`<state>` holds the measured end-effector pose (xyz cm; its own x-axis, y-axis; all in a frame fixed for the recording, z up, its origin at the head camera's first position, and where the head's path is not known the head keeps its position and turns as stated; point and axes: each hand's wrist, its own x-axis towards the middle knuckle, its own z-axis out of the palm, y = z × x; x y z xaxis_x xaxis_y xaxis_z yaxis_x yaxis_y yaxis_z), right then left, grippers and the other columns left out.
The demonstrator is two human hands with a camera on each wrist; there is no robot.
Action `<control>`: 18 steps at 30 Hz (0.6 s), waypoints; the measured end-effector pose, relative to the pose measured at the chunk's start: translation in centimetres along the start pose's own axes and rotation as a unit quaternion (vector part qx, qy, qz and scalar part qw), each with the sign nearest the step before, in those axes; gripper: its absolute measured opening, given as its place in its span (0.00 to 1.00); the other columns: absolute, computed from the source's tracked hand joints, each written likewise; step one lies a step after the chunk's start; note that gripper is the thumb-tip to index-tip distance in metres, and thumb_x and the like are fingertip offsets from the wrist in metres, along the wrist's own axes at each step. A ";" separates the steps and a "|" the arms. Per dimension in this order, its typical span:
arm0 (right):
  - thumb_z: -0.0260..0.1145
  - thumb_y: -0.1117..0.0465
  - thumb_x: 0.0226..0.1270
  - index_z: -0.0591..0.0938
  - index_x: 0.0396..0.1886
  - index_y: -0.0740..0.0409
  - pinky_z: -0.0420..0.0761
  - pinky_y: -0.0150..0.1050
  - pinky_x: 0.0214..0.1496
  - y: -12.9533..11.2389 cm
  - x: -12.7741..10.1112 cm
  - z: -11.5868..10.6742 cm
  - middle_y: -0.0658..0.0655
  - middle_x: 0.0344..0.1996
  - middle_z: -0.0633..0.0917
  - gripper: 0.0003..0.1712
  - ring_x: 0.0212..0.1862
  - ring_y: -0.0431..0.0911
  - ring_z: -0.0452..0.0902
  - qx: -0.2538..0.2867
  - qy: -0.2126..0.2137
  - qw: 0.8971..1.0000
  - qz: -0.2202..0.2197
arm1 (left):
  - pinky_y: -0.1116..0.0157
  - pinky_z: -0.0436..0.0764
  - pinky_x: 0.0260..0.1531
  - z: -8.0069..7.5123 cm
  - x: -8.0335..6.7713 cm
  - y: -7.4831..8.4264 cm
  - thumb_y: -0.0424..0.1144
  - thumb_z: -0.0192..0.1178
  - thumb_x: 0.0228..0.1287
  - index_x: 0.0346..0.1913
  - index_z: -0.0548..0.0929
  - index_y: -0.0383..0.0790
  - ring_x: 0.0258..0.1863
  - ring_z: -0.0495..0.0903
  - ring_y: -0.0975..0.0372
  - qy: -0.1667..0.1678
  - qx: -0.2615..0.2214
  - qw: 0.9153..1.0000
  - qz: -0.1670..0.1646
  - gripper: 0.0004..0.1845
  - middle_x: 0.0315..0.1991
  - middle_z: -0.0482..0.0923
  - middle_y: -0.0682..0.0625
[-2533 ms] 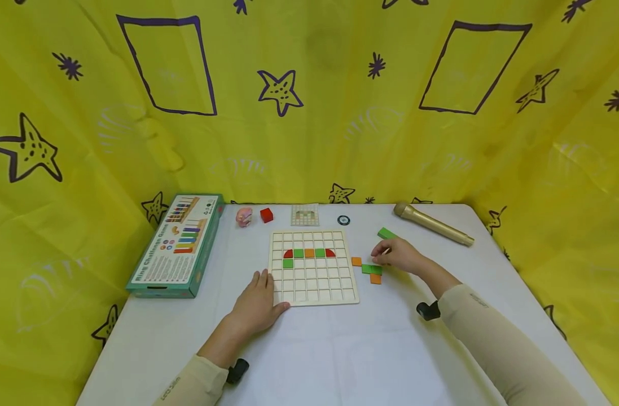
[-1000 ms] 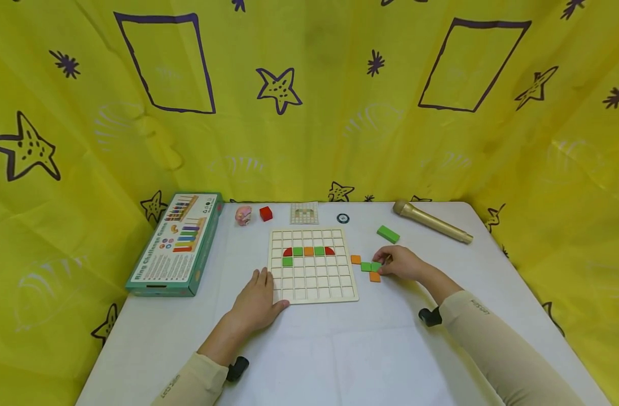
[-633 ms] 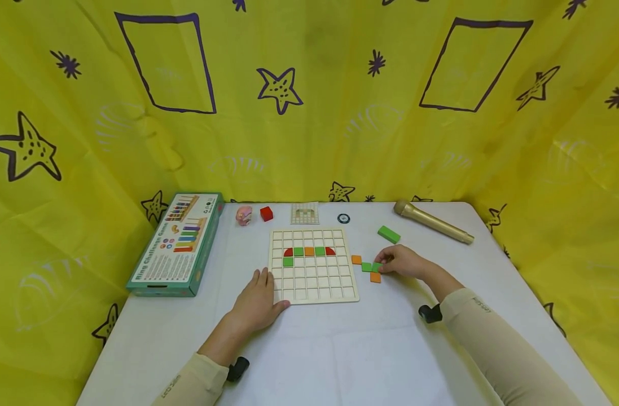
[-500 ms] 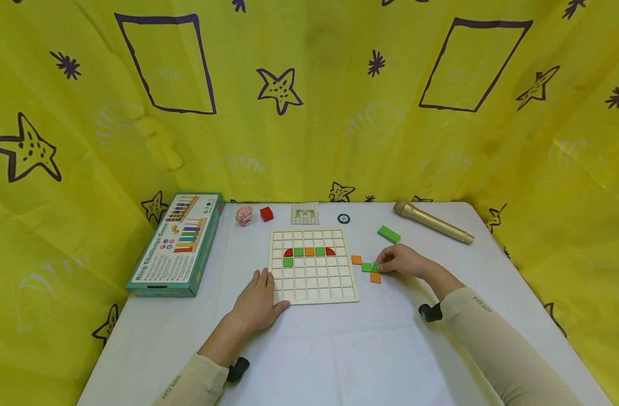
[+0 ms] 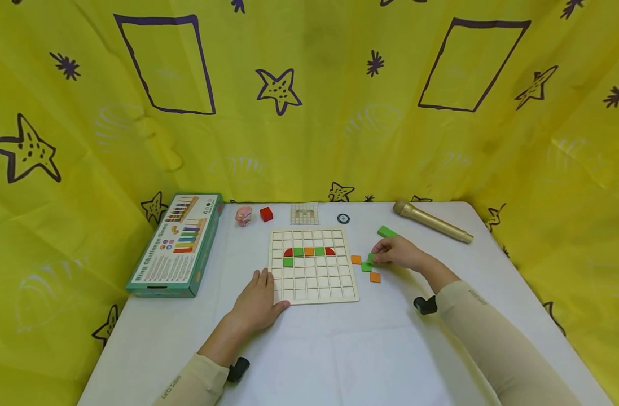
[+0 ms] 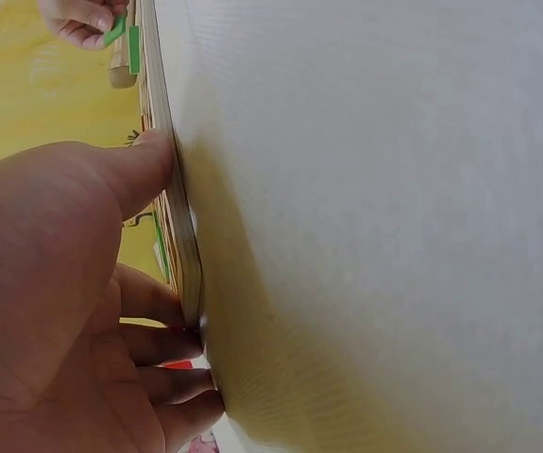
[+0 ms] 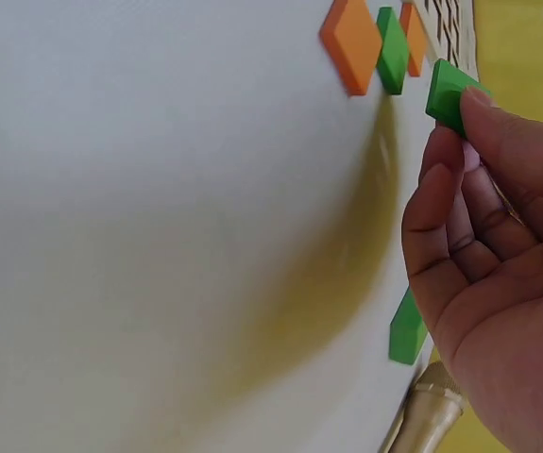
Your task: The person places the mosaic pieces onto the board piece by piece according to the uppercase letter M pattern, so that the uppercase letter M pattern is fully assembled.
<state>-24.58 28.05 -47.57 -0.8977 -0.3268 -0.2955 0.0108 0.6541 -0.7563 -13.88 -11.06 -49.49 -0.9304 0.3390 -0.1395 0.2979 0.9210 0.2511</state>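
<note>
Green square tile [image 7: 449, 94] sits pinched between the thumb and fingertips of the right hand [image 5: 400, 254], lifted just off the white table [image 5: 370, 349] beside the right edge of the wooden grid board [image 5: 314, 265]. The board lies to the left of that hand, so the tile's way to an open cell runs leftward across the board's right rim. The right hand is plainly the nearer one to the loose tiles: an orange tile [image 5: 356, 260], a second green tile [image 5: 366, 267] and another orange tile [image 5: 374, 277] lie just below and left of its fingertips, on the table. The left hand [image 5: 255, 304] lies flat with straight fingers, pressing the board's near left corner and holding nothing. A longer green block [image 5: 387, 232] rests behind the right hand, near a gold microphone [image 5: 433, 223].
</note>
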 end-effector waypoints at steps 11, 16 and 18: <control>0.70 0.63 0.68 0.85 0.45 0.65 0.81 0.40 0.43 -2.8 1.6 0.9 0.54 0.33 0.85 0.10 0.36 0.46 0.78 -0.018 0.001 1.000 -0.024 | 0.49 0.59 0.72 0.2 0.1 -0.1 0.58 0.60 0.69 0.71 0.61 0.17 0.74 0.55 0.35 0.005 0.008 1.000 0.009 0.48 0.73 0.57 0.26; 0.70 0.62 0.68 0.85 0.43 0.63 0.82 0.41 0.42 -3.9 2.2 1.3 0.53 0.32 0.86 0.09 0.35 0.47 0.80 -0.022 -0.003 0.999 -0.028 | 0.49 0.59 0.72 0.1 0.0 -0.1 0.58 0.60 0.69 0.71 0.61 0.17 0.74 0.54 0.36 0.004 0.003 1.000 0.005 0.48 0.73 0.57 0.26; 0.70 0.62 0.69 0.85 0.43 0.63 0.83 0.41 0.43 -4.2 2.5 1.5 0.54 0.32 0.86 0.09 0.35 0.47 0.80 -0.017 -0.009 0.999 -0.031 | 0.48 0.59 0.72 0.1 0.0 0.0 0.58 0.61 0.69 0.71 0.61 0.17 0.74 0.54 0.36 0.002 0.001 1.000 0.003 0.48 0.73 0.57 0.26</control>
<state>-26.17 23.48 -46.06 -0.8883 -0.3791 -0.2591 -0.0600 0.6553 -0.7530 -13.87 -11.07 -49.63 -0.9295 0.3436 -0.1342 0.3036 0.9193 0.2506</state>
